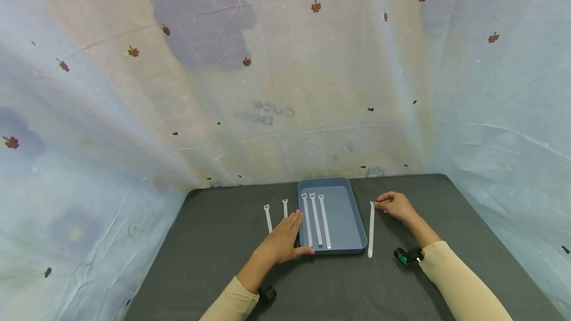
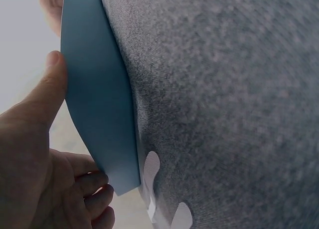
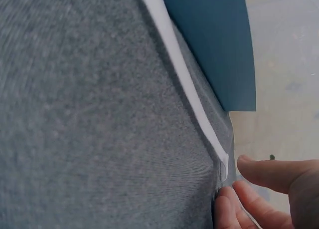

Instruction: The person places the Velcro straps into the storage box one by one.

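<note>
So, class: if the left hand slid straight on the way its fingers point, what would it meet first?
The left hand lies flat beside the blue tray, fingers pointing toward the far edge of the table. The short white strap just ahead of its fingertips would probably come first, though the hand may already cover that strap's near end.

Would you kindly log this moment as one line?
left hand: rests against tray | right hand: pinches top end of strap beside tray | three straps in tray | two straps left of it

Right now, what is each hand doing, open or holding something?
Left hand: open, flat on the table, thumb against the tray.
Right hand: pinching the far end of a white strap.
</note>
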Demonstrator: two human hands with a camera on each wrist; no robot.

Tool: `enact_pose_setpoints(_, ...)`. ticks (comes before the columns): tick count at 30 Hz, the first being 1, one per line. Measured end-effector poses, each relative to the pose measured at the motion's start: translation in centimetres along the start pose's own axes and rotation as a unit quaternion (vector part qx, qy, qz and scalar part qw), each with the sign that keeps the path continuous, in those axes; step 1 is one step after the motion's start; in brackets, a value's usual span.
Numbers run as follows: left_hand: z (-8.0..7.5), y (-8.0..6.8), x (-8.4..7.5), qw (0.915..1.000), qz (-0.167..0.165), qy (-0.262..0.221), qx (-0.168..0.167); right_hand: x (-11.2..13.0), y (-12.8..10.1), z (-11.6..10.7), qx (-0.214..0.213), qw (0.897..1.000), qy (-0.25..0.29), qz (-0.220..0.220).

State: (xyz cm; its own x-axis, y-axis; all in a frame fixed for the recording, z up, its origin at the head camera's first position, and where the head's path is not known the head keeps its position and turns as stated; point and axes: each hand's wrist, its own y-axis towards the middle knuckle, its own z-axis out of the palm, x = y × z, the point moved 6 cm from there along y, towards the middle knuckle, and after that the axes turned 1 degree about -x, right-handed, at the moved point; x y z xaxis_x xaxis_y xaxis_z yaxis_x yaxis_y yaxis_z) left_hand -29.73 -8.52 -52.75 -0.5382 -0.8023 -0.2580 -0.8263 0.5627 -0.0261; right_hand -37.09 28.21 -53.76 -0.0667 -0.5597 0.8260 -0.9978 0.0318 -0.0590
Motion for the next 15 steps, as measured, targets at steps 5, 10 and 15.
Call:
enact_pose_setpoints(5,-0.01,0.02,-0.03,1.0000,-0.003,0.004,0.003,0.01,0.14,0.34,0.006,1.000,-0.014,-0.008)
enact_pose_setpoints(10,-0.12,-0.06,-0.05,1.0000,-0.002,0.001,0.003,-0.07,0.36,0.46,0.001,1.000,-0.028,-0.010)
enact_pose_setpoints(15,-0.12,-0.06,-0.08,1.0000,-0.003,0.000,0.002,0.15,0.56,0.53,-0.002,0.999,-0.044,-0.016)
